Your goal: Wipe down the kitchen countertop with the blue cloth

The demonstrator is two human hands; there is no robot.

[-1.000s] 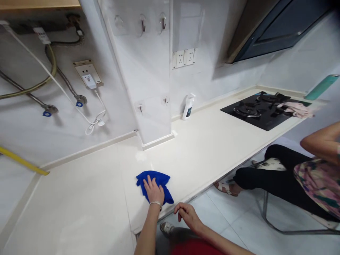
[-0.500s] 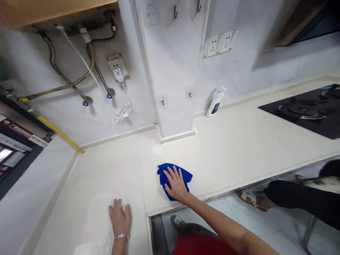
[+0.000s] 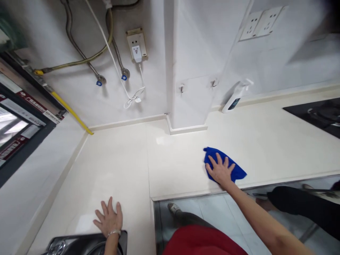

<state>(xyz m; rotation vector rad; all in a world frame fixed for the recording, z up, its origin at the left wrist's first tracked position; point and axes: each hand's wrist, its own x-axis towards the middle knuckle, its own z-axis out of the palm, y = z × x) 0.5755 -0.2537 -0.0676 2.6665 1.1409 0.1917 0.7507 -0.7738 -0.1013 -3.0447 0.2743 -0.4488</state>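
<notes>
My right hand (image 3: 220, 170) lies flat with spread fingers on a blue cloth (image 3: 237, 172), pressing it to the cream countertop (image 3: 175, 163) near the front edge. Part of the cloth is hidden under the palm. Over on the left, my left hand (image 3: 109, 219) has its fingers spread, at the counter just past the dark sink (image 3: 87, 244); it holds nothing. A bracelet (image 3: 114, 232) circles the left wrist.
A white spray bottle (image 3: 235, 99) stands against the back wall. The black gas hob (image 3: 318, 115) is at the far right. A yellow pipe (image 3: 71, 111) meets the counter at left. Another person's dark-clothed leg (image 3: 294, 203) shows beyond the counter's front edge.
My right hand has slid the cloth to the right along the counter. The left hand's fingers have spread wider. The view has shifted, and the sink now shows at the bottom.
</notes>
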